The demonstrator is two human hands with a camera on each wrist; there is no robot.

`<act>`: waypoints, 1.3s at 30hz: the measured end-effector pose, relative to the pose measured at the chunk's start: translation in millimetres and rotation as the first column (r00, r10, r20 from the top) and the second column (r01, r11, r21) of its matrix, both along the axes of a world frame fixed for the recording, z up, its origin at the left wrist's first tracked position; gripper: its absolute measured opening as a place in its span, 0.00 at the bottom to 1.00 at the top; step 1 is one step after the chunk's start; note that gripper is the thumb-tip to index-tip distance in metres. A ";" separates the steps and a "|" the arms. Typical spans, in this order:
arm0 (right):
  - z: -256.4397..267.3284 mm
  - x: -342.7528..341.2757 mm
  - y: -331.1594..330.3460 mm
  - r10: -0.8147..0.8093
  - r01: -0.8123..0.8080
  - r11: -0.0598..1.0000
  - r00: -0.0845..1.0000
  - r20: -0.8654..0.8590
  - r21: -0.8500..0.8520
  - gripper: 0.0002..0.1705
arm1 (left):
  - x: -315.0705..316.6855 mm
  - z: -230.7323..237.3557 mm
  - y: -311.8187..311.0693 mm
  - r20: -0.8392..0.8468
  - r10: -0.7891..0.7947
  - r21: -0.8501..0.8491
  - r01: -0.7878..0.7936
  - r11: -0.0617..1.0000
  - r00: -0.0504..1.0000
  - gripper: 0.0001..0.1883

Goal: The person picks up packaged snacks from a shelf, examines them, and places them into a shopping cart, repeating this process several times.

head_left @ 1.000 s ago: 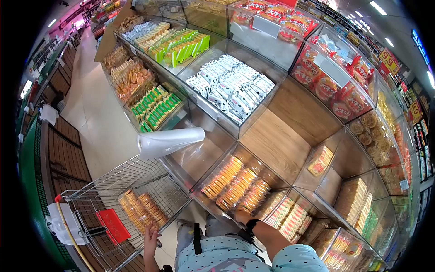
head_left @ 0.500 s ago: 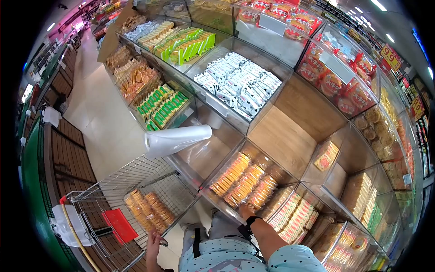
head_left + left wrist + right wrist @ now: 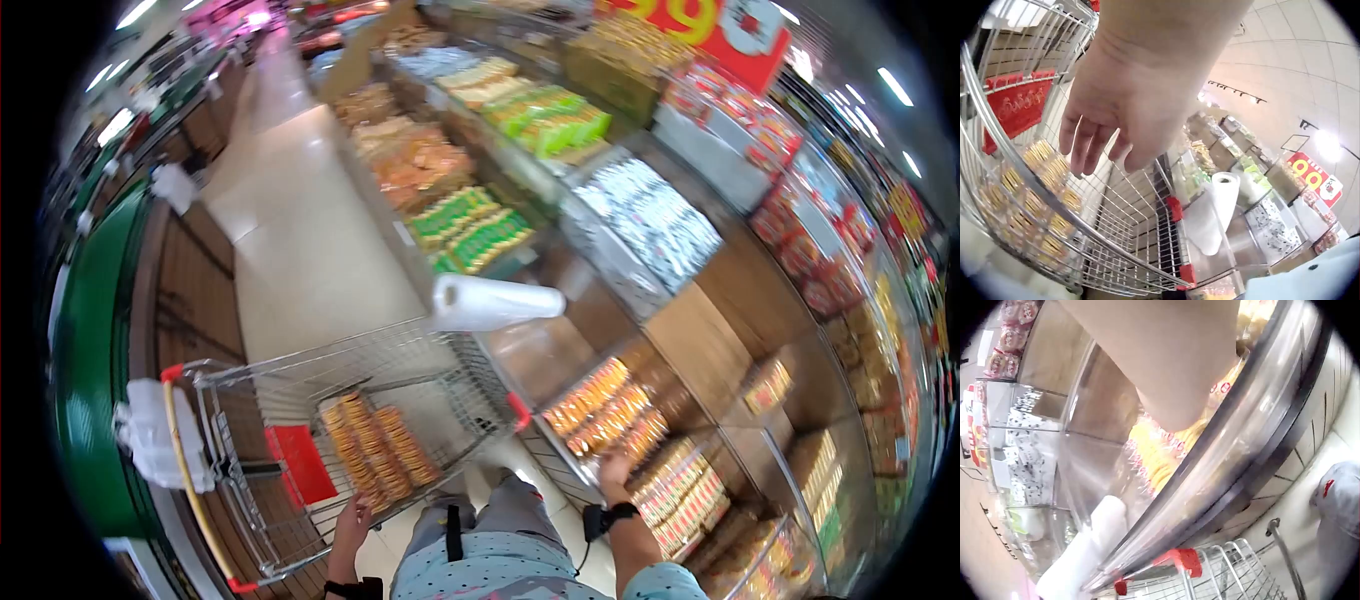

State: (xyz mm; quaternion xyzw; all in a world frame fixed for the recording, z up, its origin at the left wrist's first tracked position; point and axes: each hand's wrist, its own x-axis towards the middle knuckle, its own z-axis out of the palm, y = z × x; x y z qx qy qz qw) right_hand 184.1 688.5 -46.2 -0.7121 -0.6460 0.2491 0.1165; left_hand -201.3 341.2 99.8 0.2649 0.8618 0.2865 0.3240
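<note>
My right hand (image 3: 615, 468) reaches down into a clear-walled bin at the near ends of wrapped rows of round biscuits (image 3: 598, 402). In the right wrist view the hand (image 3: 1175, 403) covers part of the orange-yellow rows (image 3: 1159, 459); its fingertips are hidden, and I cannot tell whether they grip a pack. My left hand (image 3: 352, 522) hangs over the near side of a wire shopping cart (image 3: 300, 355), its fingers loose and holding nothing in the left wrist view. Inside the cart, close to that hand, lie wrapped rows of biscuits (image 3: 378, 445).
A white roll of plastic bags (image 3: 500, 303) lies across the bin corner beyond the cart. White packets (image 3: 650, 215), green-wrapped snacks (image 3: 470, 228) and red bags (image 3: 800, 240) fill other bins. A pale aisle floor (image 3: 310, 240) runs off to the far left.
The head view has swung left, so the bins and cart sit farther right in the picture, somewhat blurred. My right hand stays at the biscuit rows, my left hand beside the cart.
</note>
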 end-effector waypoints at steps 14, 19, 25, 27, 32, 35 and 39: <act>128.4 -257.1 -74.1 0.685 -0.571 0.706 0.700 -0.201 0.418 0.20 | -32.2 -47.2 -96.7 -0.231 0.211 -0.099 -0.239 0.966 0.950 0.13; 81.7 -337.1 -107.9 0.867 -0.846 0.497 0.475 -0.151 0.192 0.14 | -41.1 -57.2 -93.5 -0.163 0.323 -0.107 -0.342 0.934 0.932 0.15; -27.4 -382.1 -130.9 0.940 -0.910 0.313 0.337 -0.046 -0.272 0.18 | -46.6 -47.9 -87.8 -0.227 0.278 -0.196 -0.324 0.926 0.933 0.17; -46.2 -400.5 -133.8 0.951 -0.850 0.279 0.309 0.006 -0.448 0.19 | -49.0 -48.5 -84.5 -0.219 0.322 -0.261 -0.373 0.890 0.921 0.18; -50.6 -466.6 -127.8 0.939 -0.841 0.253 0.332 -0.088 -0.477 0.21 | -54.6 -52.9 -78.3 -0.244 0.327 -0.341 -0.396 0.853 0.913 0.16; -139.4 -484.4 -111.9 0.960 -0.922 0.264 0.279 -0.014 -0.283 0.20 | -60.1 -56.9 -73.9 -0.238 0.344 -0.376 -0.413 0.829 0.908 0.14; -152.6 -530.7 -95.8 0.826 -0.710 0.543 0.548 0.133 -0.448 0.19 | -62.6 -64.0 -71.7 -0.198 0.392 -0.446 -0.439 0.780 0.898 0.13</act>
